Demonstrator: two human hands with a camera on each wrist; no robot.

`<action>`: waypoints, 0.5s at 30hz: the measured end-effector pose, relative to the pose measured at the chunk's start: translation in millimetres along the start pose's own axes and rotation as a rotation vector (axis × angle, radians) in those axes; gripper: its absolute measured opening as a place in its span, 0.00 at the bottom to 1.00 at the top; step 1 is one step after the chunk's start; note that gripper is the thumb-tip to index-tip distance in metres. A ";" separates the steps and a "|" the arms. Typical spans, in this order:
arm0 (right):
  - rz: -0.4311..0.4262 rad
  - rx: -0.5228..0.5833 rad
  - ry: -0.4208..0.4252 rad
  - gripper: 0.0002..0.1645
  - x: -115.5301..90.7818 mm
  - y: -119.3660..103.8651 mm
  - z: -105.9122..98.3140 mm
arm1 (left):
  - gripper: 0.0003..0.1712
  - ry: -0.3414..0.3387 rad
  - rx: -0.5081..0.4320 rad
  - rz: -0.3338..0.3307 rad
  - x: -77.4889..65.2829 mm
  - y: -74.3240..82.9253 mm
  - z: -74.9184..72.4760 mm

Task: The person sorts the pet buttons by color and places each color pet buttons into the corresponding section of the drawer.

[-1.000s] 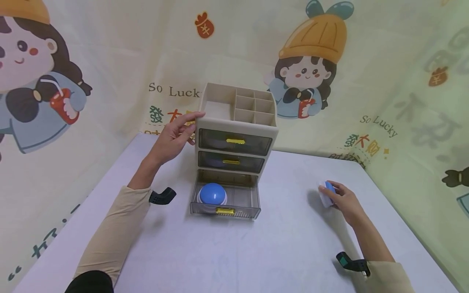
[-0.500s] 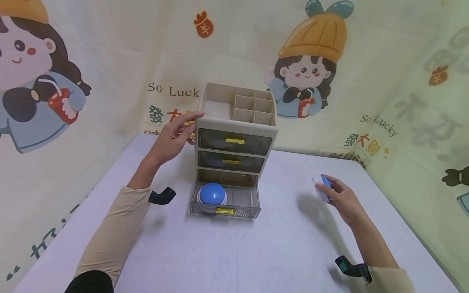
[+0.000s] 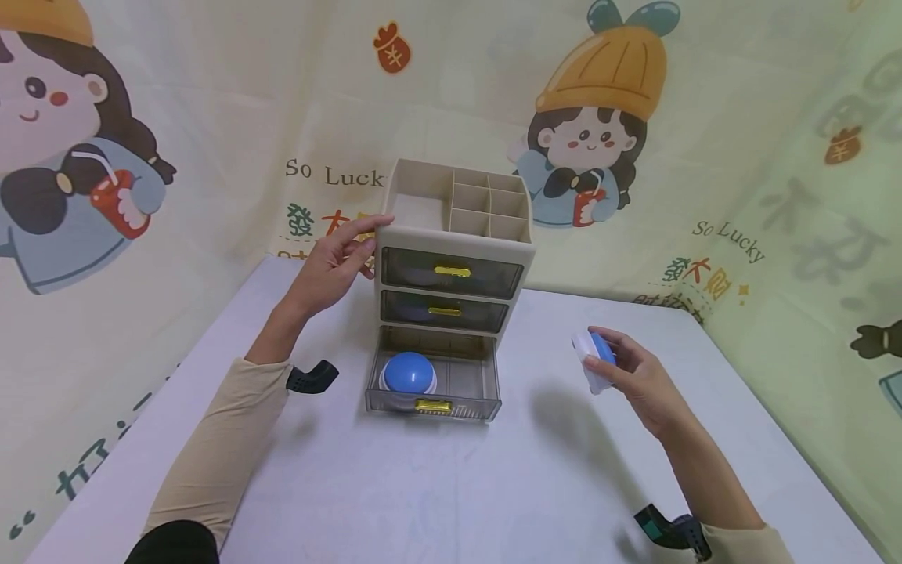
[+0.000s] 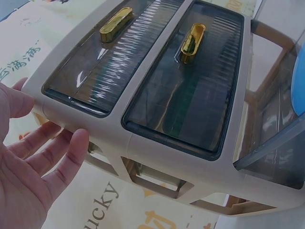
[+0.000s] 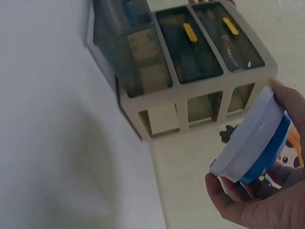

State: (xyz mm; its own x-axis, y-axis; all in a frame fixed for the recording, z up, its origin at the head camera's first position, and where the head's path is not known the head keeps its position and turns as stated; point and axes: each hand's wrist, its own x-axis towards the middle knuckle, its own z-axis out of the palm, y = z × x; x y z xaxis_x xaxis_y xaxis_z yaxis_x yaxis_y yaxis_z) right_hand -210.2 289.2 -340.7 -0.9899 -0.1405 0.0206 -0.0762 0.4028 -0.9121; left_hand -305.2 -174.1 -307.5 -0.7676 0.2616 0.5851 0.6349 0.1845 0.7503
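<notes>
A beige desktop drawer organizer [image 3: 458, 240] stands on the table, its bottom drawer [image 3: 461, 374] pulled out. In that drawer's left part sits a round push button [image 3: 409, 373] with a blue dome and white base. My left hand [image 3: 330, 270] rests on the organizer's upper left side, index finger at the top edge. The left wrist view shows those fingers [image 4: 71, 152] loosely extended against the side. Right of the organizer, my right hand [image 3: 637, 380] holds a second blue-and-white push button [image 3: 595, 360] above the table, tilted on edge. The right wrist view shows its white base [image 5: 250, 136] between thumb and fingers.
Two upper drawers [image 3: 451, 272] with yellow handles are closed. The organizer's top tray [image 3: 423, 211] has a large compartment and several small ones. A white cloth covers the table [image 3: 451, 493]. A printed curtain [image 3: 458, 86] hangs behind and at both sides.
My right hand has lifted its push button and carried it left, toward the organizer, turning it somewhat. My left hand, the organizer and the button in the drawer have stayed put.
</notes>
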 end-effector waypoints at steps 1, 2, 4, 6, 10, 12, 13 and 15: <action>-0.013 -0.012 -0.003 0.38 -0.6 -2.0 1.9 | 0.24 0.000 0.001 -0.001 0.0 0.1 0.1; -0.023 -0.031 -0.004 0.38 -1.2 -4.0 3.6 | 0.24 0.000 0.001 -0.001 0.1 0.3 0.1; -0.045 -0.086 -0.004 0.39 -2.0 -7.4 6.7 | 0.24 0.000 0.002 0.000 0.3 0.5 0.2; -0.068 -0.145 -0.001 0.40 -2.7 -10.2 9.9 | 0.24 0.001 0.003 0.003 0.4 0.5 0.1; -0.116 -0.237 0.010 0.42 -3.6 -15.0 18.1 | 0.24 0.002 0.006 0.006 0.6 0.0 -0.2; -0.134 -0.262 0.013 0.43 -4.3 -17.4 22.3 | 0.24 0.003 0.006 0.006 0.6 -0.1 -0.3; -0.138 -0.267 0.012 0.44 -4.7 -18.7 24.4 | 0.24 0.003 0.007 0.005 0.4 0.0 -0.3; -0.149 -0.270 0.006 0.44 -5.3 -21.2 28.3 | 0.24 0.001 0.005 0.003 0.1 0.1 -0.2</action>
State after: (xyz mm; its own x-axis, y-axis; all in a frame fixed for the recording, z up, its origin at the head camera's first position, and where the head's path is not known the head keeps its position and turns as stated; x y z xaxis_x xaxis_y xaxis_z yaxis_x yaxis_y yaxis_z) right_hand -200.0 255.9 -333.0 -0.9660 -0.2111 0.1490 -0.2488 0.6040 -0.7572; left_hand -305.2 -174.2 -307.3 -0.7659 0.2608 0.5877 0.6374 0.1883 0.7471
